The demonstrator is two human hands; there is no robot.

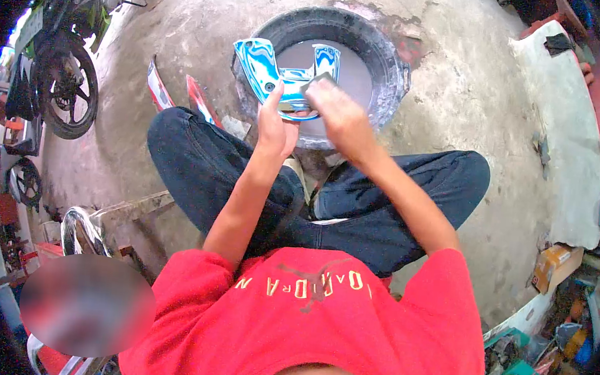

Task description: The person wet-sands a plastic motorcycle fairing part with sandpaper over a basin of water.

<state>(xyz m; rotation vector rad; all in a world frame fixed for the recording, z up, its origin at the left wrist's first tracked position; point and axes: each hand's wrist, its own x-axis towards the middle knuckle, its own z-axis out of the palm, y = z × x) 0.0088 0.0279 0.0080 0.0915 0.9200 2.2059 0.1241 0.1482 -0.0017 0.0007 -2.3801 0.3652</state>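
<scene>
A glossy blue-and-white motorcycle body panel (257, 61), curved like a U, is held over a round dark basin (393, 64) of cloudy grey water. My left hand (276, 128) is closed around the panel's lower edge, thumb on the near face. My right hand (344, 117), slightly blurred, presses a small dark grey piece of sandpaper (315, 84) against the panel's right part. Its fingers are bent over the sandpaper, and part of the panel is hidden beneath them.
Red-and-white panels (159, 85) lie on the concrete floor left of the basin. A motorcycle wheel (67, 86) stands at the far left. A metal frame (129, 209) is near my left knee. A cardboard box (556, 268) and clutter line the right side.
</scene>
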